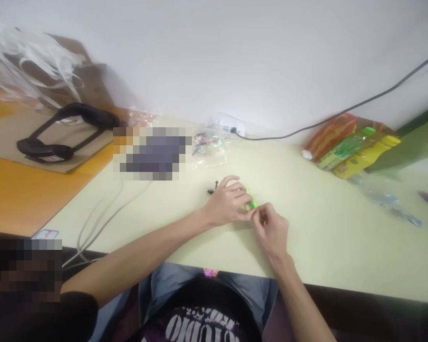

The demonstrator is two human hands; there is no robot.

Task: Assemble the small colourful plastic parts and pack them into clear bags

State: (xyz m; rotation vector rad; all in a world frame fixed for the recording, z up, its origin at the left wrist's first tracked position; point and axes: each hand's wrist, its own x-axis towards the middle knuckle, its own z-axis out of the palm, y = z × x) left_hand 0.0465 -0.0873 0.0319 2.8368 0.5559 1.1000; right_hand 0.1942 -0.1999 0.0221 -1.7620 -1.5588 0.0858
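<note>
Over the middle of the pale table, my left hand (230, 202) pinches a small bright green piece (252, 202) that looks like plastic; its exact kind is too small to make out. A bit of yellow shows beneath my left fingers. My right hand (273, 228) is closed at the near end of the green piece, thumb and forefinger pressed together, and what lies between those fingertips is hidden. Just left of my left hand, a small black part (213, 189) with an upright stem stands on the table.
Behind my hands lies a clear plastic bag (210, 145) with small coloured pieces. A blurred-out dark device (153, 154) is at left, its cables (103, 228) crossing the table edge. A black frame (67, 133) rests on cardboard. Snack packets (353, 152) and crumpled plastic (388, 199) lie at right.
</note>
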